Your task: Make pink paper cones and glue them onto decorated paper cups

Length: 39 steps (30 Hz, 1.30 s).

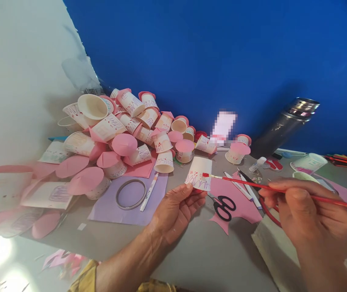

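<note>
My left hand holds a white paper cup upside down by its lower edge, fingers wrapped beneath it. Purple zigzag lines and red dabs mark the cup's side. Between the fingers of my right hand is a thin red paintbrush. Its red-wet bristles are at the cup's side and seem to touch it. Just below the cup, black-handled scissors lie on pink paper. White markers rest between the scissors and my right hand.
Decorated paper cups with pink paper pieces are heaped at the left. A tape roll and a marker lie on lilac paper. A dark thermos leans near the blue wall. Pink scraps lie below the table's edge.
</note>
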Available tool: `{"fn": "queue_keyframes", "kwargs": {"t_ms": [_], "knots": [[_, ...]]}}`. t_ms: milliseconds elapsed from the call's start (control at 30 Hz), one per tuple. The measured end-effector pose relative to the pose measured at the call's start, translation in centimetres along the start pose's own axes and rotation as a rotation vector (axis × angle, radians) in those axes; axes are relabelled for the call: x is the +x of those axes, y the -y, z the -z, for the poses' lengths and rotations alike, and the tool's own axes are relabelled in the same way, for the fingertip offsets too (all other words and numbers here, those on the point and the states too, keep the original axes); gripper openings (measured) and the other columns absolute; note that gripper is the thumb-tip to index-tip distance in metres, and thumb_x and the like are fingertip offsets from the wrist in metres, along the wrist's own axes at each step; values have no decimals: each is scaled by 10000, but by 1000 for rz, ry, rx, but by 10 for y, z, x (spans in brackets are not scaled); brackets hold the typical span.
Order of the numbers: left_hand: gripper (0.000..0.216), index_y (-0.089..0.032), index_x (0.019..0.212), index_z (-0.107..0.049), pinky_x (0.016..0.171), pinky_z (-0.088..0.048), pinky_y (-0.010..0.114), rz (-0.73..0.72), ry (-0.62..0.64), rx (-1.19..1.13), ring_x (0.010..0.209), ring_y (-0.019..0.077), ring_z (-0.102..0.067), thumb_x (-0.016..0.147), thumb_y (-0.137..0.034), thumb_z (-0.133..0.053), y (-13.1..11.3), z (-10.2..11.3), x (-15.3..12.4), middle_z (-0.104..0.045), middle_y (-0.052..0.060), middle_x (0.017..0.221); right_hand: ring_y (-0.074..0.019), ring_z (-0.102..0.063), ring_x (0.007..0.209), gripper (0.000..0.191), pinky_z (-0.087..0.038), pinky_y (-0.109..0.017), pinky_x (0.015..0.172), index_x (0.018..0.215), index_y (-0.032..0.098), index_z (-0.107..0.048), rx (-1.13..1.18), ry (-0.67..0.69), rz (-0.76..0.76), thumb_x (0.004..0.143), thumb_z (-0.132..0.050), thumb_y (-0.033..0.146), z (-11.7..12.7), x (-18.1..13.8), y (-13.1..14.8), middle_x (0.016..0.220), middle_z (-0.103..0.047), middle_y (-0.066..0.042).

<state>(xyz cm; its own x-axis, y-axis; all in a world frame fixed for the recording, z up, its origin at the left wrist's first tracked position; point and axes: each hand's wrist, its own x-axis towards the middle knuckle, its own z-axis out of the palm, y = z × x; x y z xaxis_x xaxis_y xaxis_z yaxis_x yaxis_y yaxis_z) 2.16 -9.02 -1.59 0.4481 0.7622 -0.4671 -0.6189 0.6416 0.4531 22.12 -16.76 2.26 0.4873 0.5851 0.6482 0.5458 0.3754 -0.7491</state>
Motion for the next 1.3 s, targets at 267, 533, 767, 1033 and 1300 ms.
{"fn": "queue_keyframes", "kwargs": {"t_ms": [267, 533, 767, 1033, 1300], "knots": [[194, -65, 808, -735, 756, -620, 288, 4, 10, -6, 753, 177, -745, 936, -91, -591, 0, 0, 0, -766, 133, 795, -170, -644, 527, 185, -491, -307, 431, 812, 196, -771, 22, -10, 13, 928, -653, 279, 1, 0, -3, 687, -702, -31], [191, -46, 862, -746, 743, -627, 284, 2, 1, 21, 761, 183, -750, 943, -90, -578, 1, 0, 1, -777, 154, 837, -166, -646, 517, 176, -506, -317, 445, 844, 231, -769, -18, 69, 46, 940, -632, 285, 1, -2, -4, 698, -712, -4], [199, -46, 847, -751, 742, -631, 286, -3, -1, 16, 754, 181, -751, 941, -81, -579, 0, 1, 1, -778, 147, 825, -151, -655, 529, 153, -518, -305, 443, 893, 247, -775, -26, 82, 89, 939, -630, 237, 2, -4, -7, 719, -720, 12], [200, -55, 822, -741, 742, -633, 291, -2, -2, -10, 744, 182, -751, 941, -85, -584, 1, 1, 1, -769, 133, 803, -157, -639, 527, 159, -498, -313, 444, 854, 238, -769, -7, -58, 105, 935, -632, 238, 2, 0, -2, 674, -690, 9], [213, -51, 784, -718, 738, -635, 294, 13, 1, -38, 730, 182, -747, 945, -92, -583, 1, 1, 2, -745, 129, 772, -170, -668, 544, 148, -525, -307, 426, 858, 240, -775, -19, -32, 43, 927, -653, 285, 4, -1, -1, 705, -716, -3]]}}
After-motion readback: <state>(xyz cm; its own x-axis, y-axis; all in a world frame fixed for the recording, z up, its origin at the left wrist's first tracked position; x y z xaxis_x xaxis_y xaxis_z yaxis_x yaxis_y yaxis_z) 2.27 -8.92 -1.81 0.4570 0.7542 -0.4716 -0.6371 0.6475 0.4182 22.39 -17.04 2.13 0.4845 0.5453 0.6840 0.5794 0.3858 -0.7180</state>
